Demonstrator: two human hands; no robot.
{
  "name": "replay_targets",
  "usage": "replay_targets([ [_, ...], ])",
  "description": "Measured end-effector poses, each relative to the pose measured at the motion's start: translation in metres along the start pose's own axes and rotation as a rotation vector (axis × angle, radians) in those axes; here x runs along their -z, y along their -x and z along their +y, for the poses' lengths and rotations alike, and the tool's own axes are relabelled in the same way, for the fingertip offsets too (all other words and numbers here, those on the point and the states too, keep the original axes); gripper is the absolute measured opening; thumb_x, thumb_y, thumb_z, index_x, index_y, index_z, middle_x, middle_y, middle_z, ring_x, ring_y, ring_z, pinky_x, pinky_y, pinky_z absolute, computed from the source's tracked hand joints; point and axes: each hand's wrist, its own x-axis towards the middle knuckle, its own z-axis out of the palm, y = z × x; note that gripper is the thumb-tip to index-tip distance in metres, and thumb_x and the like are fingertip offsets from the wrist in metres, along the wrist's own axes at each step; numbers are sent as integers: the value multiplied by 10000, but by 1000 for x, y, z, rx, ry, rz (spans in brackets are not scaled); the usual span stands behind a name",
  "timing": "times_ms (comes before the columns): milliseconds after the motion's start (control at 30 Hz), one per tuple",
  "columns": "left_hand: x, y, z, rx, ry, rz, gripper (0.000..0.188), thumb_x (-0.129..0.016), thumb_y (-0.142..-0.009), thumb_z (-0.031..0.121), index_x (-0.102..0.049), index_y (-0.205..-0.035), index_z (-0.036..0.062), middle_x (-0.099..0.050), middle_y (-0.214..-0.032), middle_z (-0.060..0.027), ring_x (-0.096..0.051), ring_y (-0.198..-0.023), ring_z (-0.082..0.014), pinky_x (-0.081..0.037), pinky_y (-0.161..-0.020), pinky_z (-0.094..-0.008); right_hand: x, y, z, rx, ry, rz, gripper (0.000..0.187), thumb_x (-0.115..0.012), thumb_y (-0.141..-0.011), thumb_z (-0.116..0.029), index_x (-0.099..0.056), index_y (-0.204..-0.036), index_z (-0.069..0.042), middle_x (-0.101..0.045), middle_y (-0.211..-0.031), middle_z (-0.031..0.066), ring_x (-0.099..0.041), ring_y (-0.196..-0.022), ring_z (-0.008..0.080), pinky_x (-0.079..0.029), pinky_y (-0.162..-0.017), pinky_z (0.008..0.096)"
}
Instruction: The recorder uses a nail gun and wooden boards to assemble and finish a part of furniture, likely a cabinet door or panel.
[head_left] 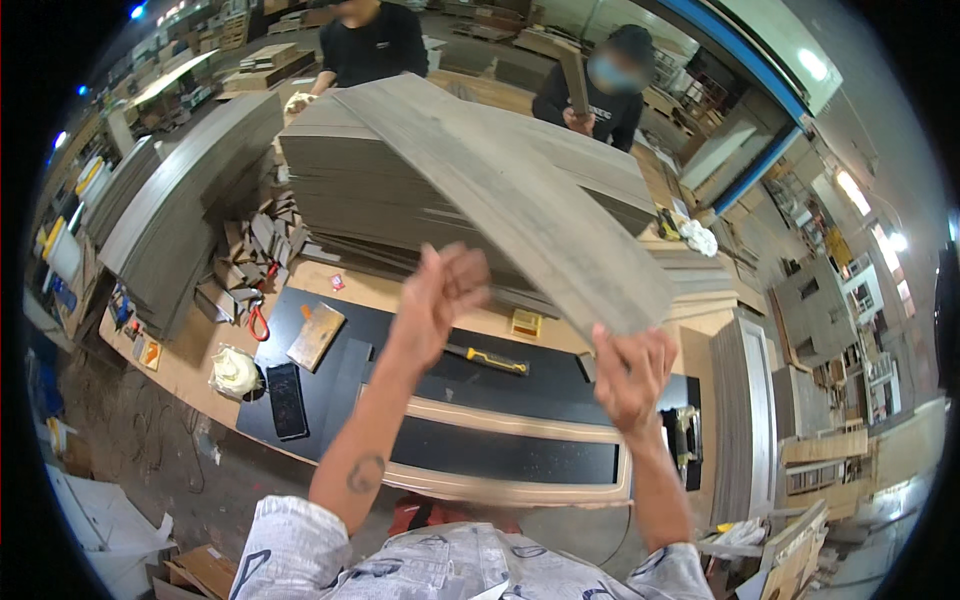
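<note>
Light wooden workbench (pixel 190 362) carrying black panel (pixel 555 382), tall grey board stacks (pixel 345 185), heaped wood offcuts (pixel 262 235).

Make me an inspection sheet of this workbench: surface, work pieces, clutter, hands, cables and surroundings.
Surface: tan tabletop, partly covered by a dark panel and a pale frame.
Work pieces: long grey board, slanting, its far end over a tall board stack.
Clutter: phone, white bundle, yellow-handled tool, red-handled tool, loose offcuts.
Left hand: raised, blurred, holding nothing visible.
Right hand: gripping the grey board's near end.
Cables: dark cord-like lines on the floor at left, too faint to identify.
Surroundings: one person and another person beyond the stack; more boards at left.
</note>
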Motion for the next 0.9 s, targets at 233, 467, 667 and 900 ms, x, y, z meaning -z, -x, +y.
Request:
replay_targets([
  [233,-3,-64,38,-12,250,144,689,-575,-950,575,-498,-1340,13,-584,-1288,-145,-555,-1199,-295,-477,-982,-429,115,153,-9,-578,141,306,238,-680,-861,-73,-729,-1088,-126,-594,-1150,67,-540,-1146,307,-396,-1000,534],
  [467,-92,58,-72,132,232,278,441,-745,-875,202,-572,-1245,36,-632,-1184,-96,-619,-1088,-263,-528,-936,-444,144,356,23,-1159,-1761,1095,413,-372,-1034,-217,-512,-1360,-5,-506,-1426,203,-500,-1278,357,-389,-1109,481],
  [667,-52,184,-128,181,260,431,377,-710,-909,143,-569,-1241,36,-631,-1187,-101,-619,-1087,-262,-513,-960,-434,180,343,25,-1876,-1143,1527,540,-462,-1013,-400,-548,-1306,45,-637,-1273,161,-596,-1165,291,-463,-1038,479],
  [900,13,274,-173,258,233,688,362,-687,-928,130,-556,-1242,5,-628,-1201,-105,-609,-1132,-267,-493,-1003,-430,139,493,40,-1940,-1280,751,313,-643,-937,-231,-630,-1158,-9,-699,-1053,105,-670,-923,220,-535,-803,359],
])
